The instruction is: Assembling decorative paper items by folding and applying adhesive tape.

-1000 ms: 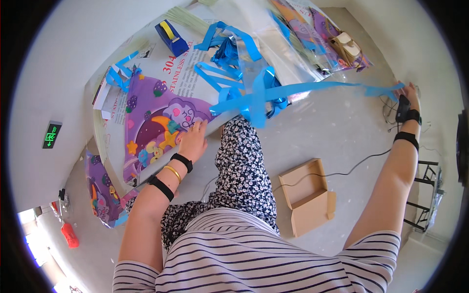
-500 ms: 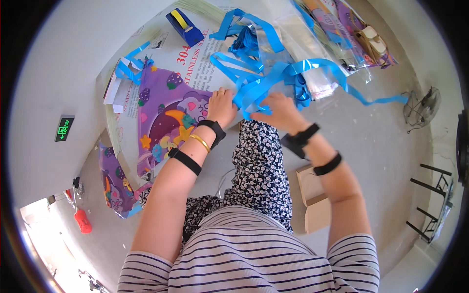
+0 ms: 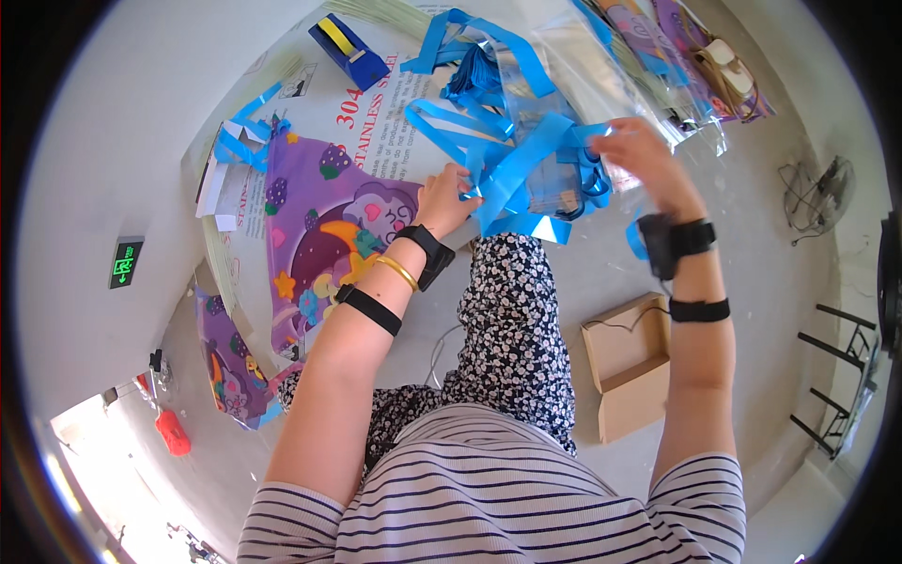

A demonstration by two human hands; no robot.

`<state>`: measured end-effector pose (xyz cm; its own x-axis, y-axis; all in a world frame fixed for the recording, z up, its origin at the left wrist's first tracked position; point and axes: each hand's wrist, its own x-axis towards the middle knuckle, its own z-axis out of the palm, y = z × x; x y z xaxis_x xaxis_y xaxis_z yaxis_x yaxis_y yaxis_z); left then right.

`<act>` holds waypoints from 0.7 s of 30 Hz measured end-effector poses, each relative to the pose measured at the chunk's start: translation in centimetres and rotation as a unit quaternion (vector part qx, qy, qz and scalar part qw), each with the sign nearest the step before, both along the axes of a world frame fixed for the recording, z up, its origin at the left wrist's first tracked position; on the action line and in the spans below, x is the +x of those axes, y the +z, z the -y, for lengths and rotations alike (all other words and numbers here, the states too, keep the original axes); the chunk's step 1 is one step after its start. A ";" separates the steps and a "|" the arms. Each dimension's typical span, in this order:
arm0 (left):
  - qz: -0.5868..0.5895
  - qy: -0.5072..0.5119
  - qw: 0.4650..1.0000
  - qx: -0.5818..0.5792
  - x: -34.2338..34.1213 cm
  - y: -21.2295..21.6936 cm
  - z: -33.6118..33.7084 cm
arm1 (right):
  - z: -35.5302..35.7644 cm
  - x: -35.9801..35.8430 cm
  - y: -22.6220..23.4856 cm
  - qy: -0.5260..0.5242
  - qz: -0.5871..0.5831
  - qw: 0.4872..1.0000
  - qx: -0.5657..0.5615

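While the blue ribbon (image 3: 536, 156) lies between both hands, its long strip slants up and right from the left hand (image 3: 446, 200), the nearer one, which pinches it. Near its top, the right hand (image 3: 650, 165) bends inward, too blurry to tell if it grips. The white sheet (image 3: 318, 120) is left of the ribbon.

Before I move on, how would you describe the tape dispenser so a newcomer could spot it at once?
Start with the white sheet, printed in red and black, beyond the left hand. Toward its far side, left of the tangled blue ribbon, sits the tape dispenser. Unlike the limp ribbon, it is a solid, dark-blue block with a bright yellow stripe along the top.
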<state>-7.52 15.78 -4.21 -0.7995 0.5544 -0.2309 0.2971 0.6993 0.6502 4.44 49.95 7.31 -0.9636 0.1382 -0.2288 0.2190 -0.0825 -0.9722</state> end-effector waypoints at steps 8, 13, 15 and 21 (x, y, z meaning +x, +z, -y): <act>-0.010 -0.058 0.998 0.001 -0.9 1.0 -0.4 | 13.6 -2.8 -9.1 0.158 0.112 0.972 0.133; 0.218 0.046 0.940 0.259 -1.5 -0.1 1.2 | 10.8 -1.3 -5.4 -0.010 -0.006 0.975 -0.220; 0.219 0.057 0.937 0.268 -1.3 0.3 0.6 | 3.0 0.2 -5.2 0.059 -0.161 0.973 0.156; 0.222 0.053 0.941 0.251 -1.0 0.0 0.1 | -23.4 6.1 4.0 -0.097 -0.207 0.966 -0.121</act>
